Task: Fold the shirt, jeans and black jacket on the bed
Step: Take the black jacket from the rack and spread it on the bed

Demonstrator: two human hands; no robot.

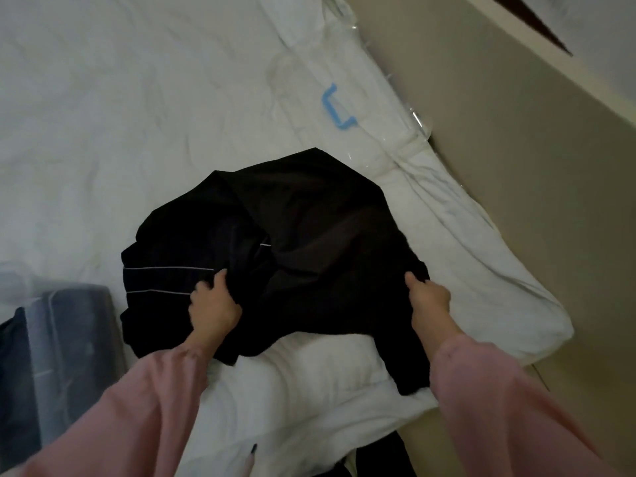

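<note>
Centre frame, left grip [214,304] and right grip [428,299] both clamp the black jacket [316,232], set wide apart, likely to stretch it flat on the bed [103,115] before folding.

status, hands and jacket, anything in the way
Left hand and right hand both grip the black jacket. Jacket rumpled on the bed, partly folded. Nothing on it; clear bin close left.

Single head view: wide-angle, looking down onto bed [103,115], close.
</note>
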